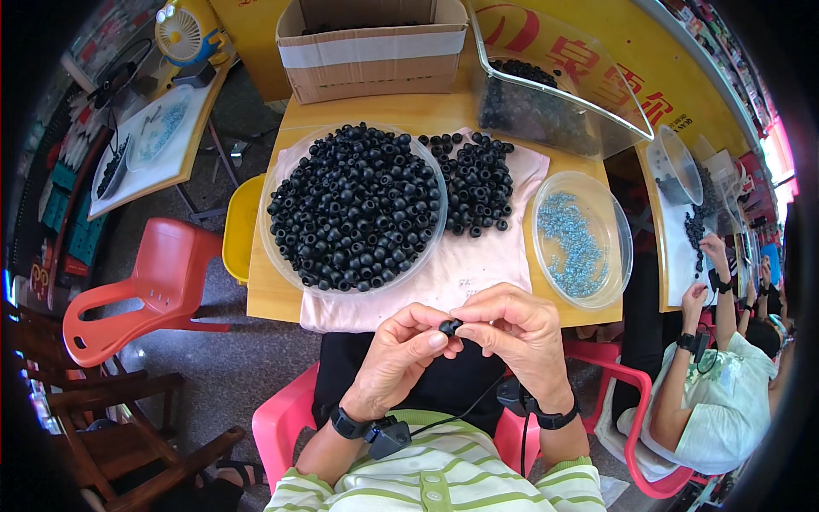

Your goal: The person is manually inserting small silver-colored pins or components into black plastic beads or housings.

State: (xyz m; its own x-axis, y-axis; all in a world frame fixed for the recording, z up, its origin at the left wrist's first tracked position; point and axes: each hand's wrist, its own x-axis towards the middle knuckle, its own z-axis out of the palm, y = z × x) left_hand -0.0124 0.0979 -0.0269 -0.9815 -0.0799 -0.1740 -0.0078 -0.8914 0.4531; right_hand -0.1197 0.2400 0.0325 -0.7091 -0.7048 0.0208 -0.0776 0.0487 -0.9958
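Between the fingertips of both hands is a black bead [450, 327], held over my lap just off the table's front edge. My left hand [405, 346] pinches it from the left, thumb and forefinger closed on it. From the other side my right hand [516, 328] pinches the same bead; whether its fingers also hold something smaller cannot be made out. Just beyond my hands, a clear round tub [438, 247] is heaped with black beads [354, 205]. More loose black beads [478, 183] lie on a pale pink cloth [486, 264]. A clear bowl [625, 247] at the right holds small light-blue pieces [572, 243].
A cardboard box [371, 64] and a clear bin [563, 111] with black beads stand at the table's back. Left are a red chair [166, 269] and a yellow stool [243, 230]. At the right, another person [717, 401] works with black beads at a neighbouring table.
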